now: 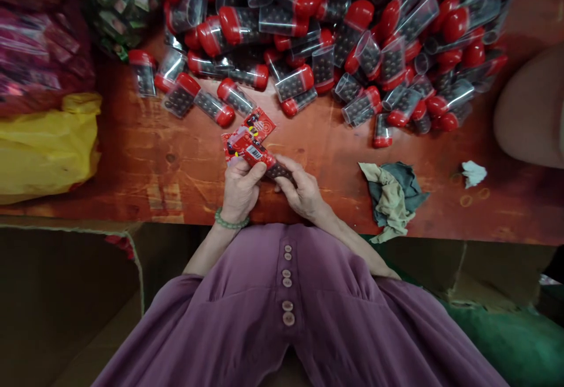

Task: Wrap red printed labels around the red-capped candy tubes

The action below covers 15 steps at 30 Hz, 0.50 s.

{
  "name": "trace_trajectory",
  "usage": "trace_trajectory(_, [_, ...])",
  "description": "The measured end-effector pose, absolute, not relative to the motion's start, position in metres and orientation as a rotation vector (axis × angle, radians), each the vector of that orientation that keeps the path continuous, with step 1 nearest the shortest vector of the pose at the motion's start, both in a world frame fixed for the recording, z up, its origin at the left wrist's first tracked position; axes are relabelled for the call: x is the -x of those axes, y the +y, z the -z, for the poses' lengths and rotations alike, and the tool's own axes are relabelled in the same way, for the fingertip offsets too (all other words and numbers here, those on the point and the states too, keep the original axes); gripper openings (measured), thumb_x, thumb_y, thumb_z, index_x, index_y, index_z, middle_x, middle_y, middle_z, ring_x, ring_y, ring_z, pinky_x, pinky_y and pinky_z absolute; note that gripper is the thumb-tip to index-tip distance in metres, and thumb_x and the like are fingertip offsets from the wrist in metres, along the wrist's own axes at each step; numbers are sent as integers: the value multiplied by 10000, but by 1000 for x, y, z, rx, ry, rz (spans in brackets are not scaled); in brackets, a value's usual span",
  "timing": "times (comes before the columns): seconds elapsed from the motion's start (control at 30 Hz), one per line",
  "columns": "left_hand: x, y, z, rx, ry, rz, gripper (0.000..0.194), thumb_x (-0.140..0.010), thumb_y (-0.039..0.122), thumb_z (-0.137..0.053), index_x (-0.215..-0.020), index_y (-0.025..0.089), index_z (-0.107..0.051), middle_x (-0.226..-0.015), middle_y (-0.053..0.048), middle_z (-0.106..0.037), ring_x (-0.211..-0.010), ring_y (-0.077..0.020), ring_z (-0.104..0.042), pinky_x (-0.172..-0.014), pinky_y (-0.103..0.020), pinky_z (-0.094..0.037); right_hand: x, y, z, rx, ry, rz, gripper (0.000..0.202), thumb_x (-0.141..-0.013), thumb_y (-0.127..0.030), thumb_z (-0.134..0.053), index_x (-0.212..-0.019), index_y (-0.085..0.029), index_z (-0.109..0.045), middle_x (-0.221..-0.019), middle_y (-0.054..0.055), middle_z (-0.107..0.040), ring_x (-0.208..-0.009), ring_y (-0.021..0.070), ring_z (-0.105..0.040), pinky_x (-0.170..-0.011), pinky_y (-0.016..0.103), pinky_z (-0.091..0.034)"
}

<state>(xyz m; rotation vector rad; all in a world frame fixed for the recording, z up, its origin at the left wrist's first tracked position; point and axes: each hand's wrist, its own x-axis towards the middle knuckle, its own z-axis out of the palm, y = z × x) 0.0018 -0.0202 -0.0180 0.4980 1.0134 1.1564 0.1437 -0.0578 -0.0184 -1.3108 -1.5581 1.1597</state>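
Both hands [268, 184] grip red-capped tube [268, 167] near table edge [132, 218]; bare wood around.

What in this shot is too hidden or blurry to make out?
Head view only:
- Print on the red label: too small and blurred to read.
- The tube between the left hand and right hand: mostly hidden by fingers.
- Pile of red-capped tubes: cut off at the top edge.
- Pale rounded shape: cut off at the right edge.
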Motion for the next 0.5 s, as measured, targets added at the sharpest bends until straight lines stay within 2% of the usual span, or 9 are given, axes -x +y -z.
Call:
trace_trajectory(0.13, [-5, -20, 18, -569, 1058, -1163, 299, -598, 428, -911, -700, 207, -737, -677, 37, -700, -613, -83, -616, -655, -214, -524, -144, -58, 21, 1295, -1588, -1162, 454, -1036, -372, -426, -1477, -271, -387, -1155, 55, -681, -644, 82, -653, -721, 275, -626])
trace_trajectory(0.23, [-5, -21, 16, -583, 1086, -1170, 286, -614, 409, -903, -690, 201, -723, -656, 42, -682, -579, -76, -594, -617, -209, -513, -143, -57, 21, 1258, -1590, -1161, 423, -1036, -363, -425, -1446, -257, -421, -1167, 58, -673, -634, 69, -637, -719, 272, -625])
trace_trajectory(0.4, [3, -21, 11, -545, 1011, -1112, 393, -608, 520, -883, -792, 198, -753, -771, -20, -741, -735, -152, -689, -744, -284, -567, -145, -54, 15, 1225, -1484, -1281, 407, -1030, -336, -437, -1426, -243, -450, -1113, 46, -677, -622, 61, -620, -705, 262, -612])
trace_trajectory(0.5, [8, -20, 11, -553, 990, -1068, 359, -645, 488, -873, -824, 197, -761, -832, -47, -759, -839, -195, -718, -827, -333, -571, -145, -51, 12, 1225, -1465, -1356, 404, -1019, -327, -456, -1417, -259, -466, -1174, 52, -670, -612, 57, -610, -692, 254, -608])
